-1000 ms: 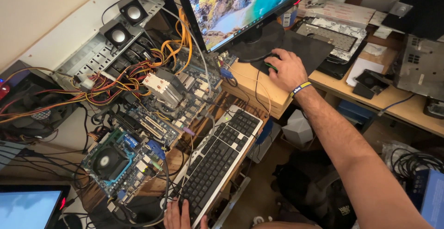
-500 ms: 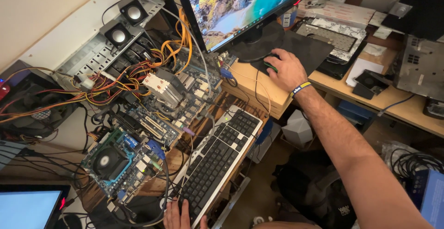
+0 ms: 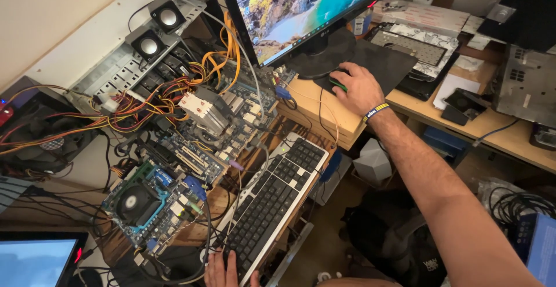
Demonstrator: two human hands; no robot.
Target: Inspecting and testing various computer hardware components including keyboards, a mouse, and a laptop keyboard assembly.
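Right hand (image 3: 360, 88) cups the mouse (image 3: 337, 83); left hand (image 3: 223, 269) rests flat on the keyboard (image 3: 272, 199).

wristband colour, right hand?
Yellow and dark blue wristband, just behind the right hand on the mouse; head view.

Wooden desk (image 3: 509, 139) — monitor (image 3: 301, 9), keyboard (image 3: 272, 203), motherboards (image 3: 174, 177) on top.

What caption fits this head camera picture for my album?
Right hand on a mouse, left hand at the keyboard, beside bare circuit boards.
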